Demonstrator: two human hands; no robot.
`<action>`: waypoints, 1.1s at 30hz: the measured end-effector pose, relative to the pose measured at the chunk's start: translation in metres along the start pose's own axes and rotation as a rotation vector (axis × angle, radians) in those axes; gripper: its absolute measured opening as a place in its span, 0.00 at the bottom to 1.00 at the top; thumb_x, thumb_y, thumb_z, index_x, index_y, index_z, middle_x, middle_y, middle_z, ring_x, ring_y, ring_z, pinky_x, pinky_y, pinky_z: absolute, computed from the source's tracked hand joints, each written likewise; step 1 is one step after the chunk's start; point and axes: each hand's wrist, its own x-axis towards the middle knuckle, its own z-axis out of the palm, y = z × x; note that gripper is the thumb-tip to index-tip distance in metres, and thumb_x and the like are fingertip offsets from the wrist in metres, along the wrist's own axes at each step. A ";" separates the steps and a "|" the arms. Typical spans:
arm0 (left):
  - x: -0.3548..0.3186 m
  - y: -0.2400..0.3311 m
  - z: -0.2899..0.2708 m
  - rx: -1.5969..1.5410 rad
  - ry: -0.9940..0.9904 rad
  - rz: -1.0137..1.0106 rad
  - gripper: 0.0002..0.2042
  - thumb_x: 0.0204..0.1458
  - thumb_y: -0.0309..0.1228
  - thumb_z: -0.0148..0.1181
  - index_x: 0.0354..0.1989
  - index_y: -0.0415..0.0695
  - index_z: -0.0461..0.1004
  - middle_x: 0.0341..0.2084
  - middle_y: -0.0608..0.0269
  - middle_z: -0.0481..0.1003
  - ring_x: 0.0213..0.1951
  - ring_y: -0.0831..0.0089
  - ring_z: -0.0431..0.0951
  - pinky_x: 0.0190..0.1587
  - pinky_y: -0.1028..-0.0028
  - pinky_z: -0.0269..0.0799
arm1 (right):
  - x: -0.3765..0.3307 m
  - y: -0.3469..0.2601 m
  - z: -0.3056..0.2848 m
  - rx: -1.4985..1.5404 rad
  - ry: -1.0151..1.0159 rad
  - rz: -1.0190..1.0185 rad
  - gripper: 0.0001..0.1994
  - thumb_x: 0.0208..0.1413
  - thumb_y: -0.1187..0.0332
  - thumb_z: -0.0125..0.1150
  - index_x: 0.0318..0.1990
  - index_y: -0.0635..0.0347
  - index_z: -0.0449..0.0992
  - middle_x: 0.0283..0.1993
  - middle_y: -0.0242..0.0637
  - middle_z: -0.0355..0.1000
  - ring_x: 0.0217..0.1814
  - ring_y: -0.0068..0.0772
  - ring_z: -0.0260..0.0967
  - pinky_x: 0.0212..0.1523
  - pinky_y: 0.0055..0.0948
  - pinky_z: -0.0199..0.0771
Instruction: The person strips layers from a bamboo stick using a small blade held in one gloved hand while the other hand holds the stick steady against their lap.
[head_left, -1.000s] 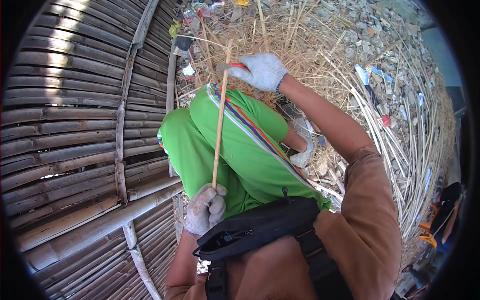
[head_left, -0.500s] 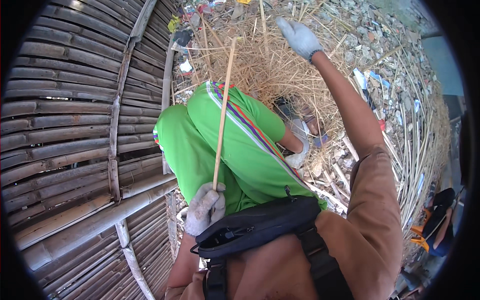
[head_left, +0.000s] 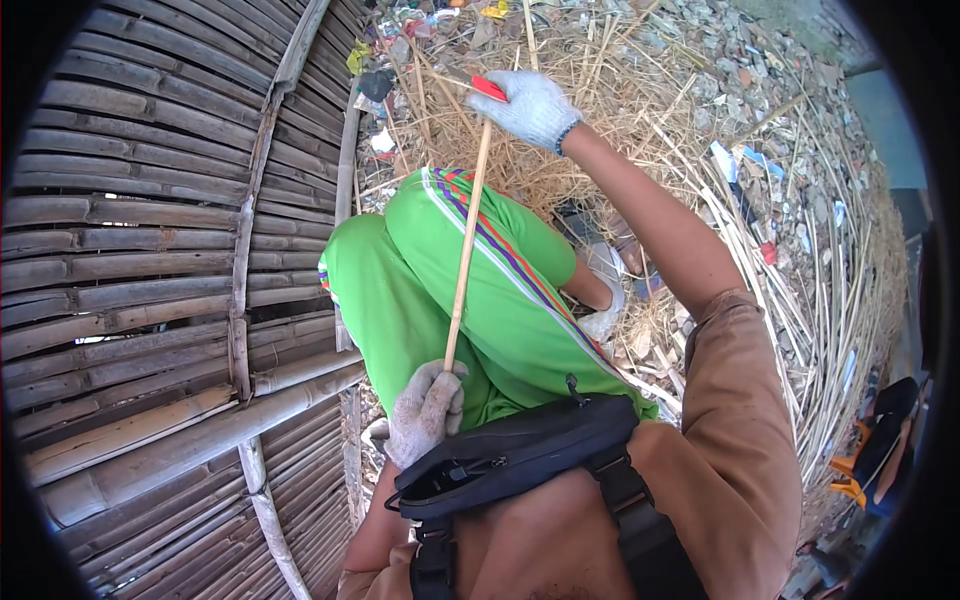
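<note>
Fingers of the gloved left hand (head_left: 425,412) closed on the near end of a thin bamboo stick (head_left: 466,250) over the green-trousered knee; right hand (head_left: 535,105) gripping a red-handled knife (head_left: 488,88) at the far tip, apparently mid-shaving, needing a steady stroke.

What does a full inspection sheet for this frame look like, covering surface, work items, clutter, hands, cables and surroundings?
Surface: slatted bamboo platform on the left; ground strewn with dry straw.
Work items: thin bamboo stick, upright over the knees; red-handled tool at its top end.
Clutter: litter scraps and loose bamboo strips on the ground.
Hands: gloved left hand grips the stick's lower end; gloved right hand holds the tool.
Cables: nothing seen.
Surroundings: green trousers, black waist bag.
</note>
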 end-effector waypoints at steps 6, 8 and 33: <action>0.008 -0.004 -0.012 -0.232 -0.121 -0.064 0.15 0.75 0.38 0.55 0.57 0.37 0.74 0.23 0.72 0.67 0.18 0.83 0.61 0.19 0.79 0.54 | -0.011 0.003 0.048 0.033 0.545 0.047 0.20 0.72 0.45 0.57 0.48 0.51 0.83 0.39 0.49 0.82 0.43 0.59 0.82 0.45 0.55 0.80; 0.009 -0.011 -0.019 -0.387 -0.193 -0.085 0.16 0.75 0.38 0.55 0.58 0.37 0.73 0.22 0.72 0.66 0.17 0.83 0.60 0.18 0.79 0.53 | 0.004 0.024 0.046 0.024 0.565 0.248 0.19 0.72 0.47 0.57 0.49 0.51 0.84 0.41 0.48 0.83 0.45 0.57 0.83 0.47 0.54 0.80; 0.064 0.054 -0.003 0.097 -0.009 0.164 0.15 0.73 0.36 0.57 0.57 0.37 0.73 0.29 0.65 0.78 0.19 0.83 0.73 0.17 0.81 0.68 | -0.123 -0.074 0.019 -0.016 -0.311 -0.048 0.36 0.71 0.30 0.43 0.40 0.56 0.81 0.38 0.55 0.82 0.43 0.63 0.83 0.46 0.59 0.82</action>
